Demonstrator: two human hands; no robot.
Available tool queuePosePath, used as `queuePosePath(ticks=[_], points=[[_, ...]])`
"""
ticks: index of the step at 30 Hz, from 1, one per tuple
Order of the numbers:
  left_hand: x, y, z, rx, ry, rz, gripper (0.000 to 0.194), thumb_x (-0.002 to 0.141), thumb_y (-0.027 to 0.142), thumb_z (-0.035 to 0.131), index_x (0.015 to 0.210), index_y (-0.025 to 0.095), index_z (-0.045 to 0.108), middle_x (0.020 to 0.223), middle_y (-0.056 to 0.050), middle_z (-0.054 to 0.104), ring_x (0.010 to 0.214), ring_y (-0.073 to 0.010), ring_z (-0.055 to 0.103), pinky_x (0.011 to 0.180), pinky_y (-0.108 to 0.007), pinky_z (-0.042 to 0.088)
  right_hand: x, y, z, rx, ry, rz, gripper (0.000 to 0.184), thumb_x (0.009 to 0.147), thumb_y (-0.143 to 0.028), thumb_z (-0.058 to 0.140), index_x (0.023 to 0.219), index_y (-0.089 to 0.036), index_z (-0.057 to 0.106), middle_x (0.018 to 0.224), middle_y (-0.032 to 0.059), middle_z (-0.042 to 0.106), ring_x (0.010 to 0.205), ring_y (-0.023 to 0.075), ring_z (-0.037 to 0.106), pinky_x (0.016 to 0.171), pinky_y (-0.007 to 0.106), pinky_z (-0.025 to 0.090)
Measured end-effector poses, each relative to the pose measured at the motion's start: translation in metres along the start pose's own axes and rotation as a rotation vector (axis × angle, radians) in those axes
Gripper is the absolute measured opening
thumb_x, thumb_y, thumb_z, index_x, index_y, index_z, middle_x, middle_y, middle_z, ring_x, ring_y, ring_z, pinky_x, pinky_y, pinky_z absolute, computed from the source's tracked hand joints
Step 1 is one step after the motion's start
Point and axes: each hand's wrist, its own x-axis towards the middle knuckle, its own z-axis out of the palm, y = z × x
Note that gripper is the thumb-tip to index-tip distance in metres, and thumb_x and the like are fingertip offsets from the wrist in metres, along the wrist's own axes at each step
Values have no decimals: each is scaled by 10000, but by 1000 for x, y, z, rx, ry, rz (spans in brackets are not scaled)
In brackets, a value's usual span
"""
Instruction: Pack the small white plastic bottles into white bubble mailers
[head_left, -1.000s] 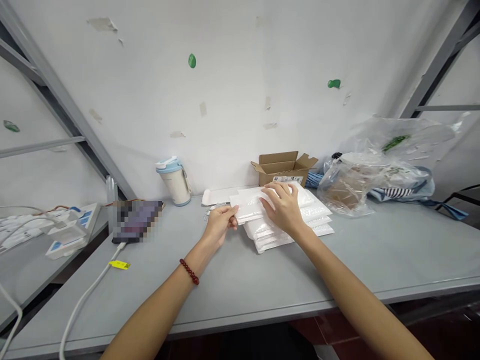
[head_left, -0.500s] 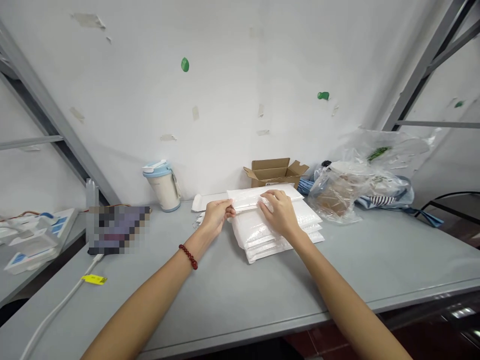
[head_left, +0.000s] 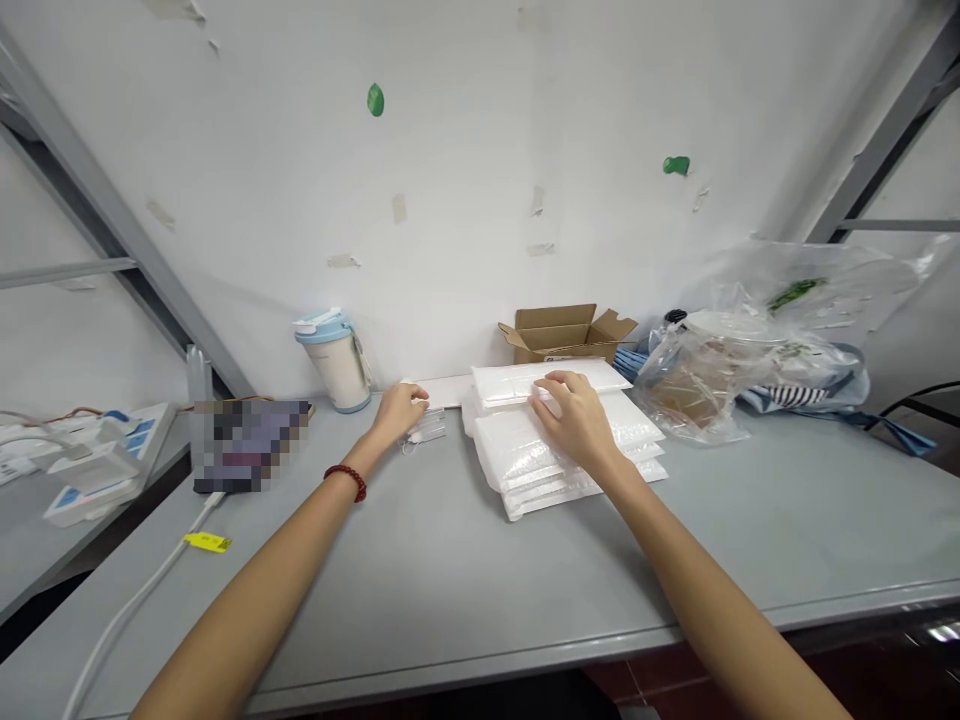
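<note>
A stack of white bubble mailers (head_left: 525, 455) lies on the grey table, the top one with its flap (head_left: 501, 385) at the wall side. My right hand (head_left: 577, 418) rests on the top mailer, fingers curled with thumb and fingertips at the flap's fold. My left hand (head_left: 397, 412) is left of the stack, its fingers bent and slightly apart, nothing visible in them. Right beside it lie several small clear plastic packets (head_left: 427, 428). A flat white strip (head_left: 448, 390) lies behind, along the wall, partly hidden by the hand and the stack.
An open cardboard box (head_left: 562, 335) stands behind the mailers. To the left are a cream tumbler with a blue lid (head_left: 339, 365), a blurred-out device (head_left: 251, 445) on a white cable, and power strips (head_left: 112, 465). Clear plastic bags (head_left: 697, 380) and blue fabric (head_left: 810, 392) lie right.
My left hand has let go of the mailer's flap end and moved left to the small packets. My right hand stays on the top mailer. The view has shifted slightly.
</note>
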Motion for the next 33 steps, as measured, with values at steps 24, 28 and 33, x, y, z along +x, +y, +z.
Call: queuePosePath(ticks=[24,28,33], points=[[23,-12,-4,365,-270,198,198,705,153,500,731,159,697,752,-60,687,705,-192,610,678,-273,447,0,-4,-2,-41,-25,13,184,868,-278,513,936,-176,650,1002,104,632,948,252,546,766,381,422],[4,-5,-12,416,-68,252,230,800,170,436,839,160,663,930,-128,669,992,-276,554,847,-390,396,0,-3,-3,-43,-29,26,189,875,-292,508,936,-180,647,1022,102,637,967,249,552,774,381,401],[-40,-7,-31,523,349,404,209,871,151,404,863,195,608,900,-98,690,1060,-285,520,914,-473,303,1,-5,-5,-29,-46,43,231,900,-327,463,929,-184,643,1016,102,643,952,241,551,782,385,374]])
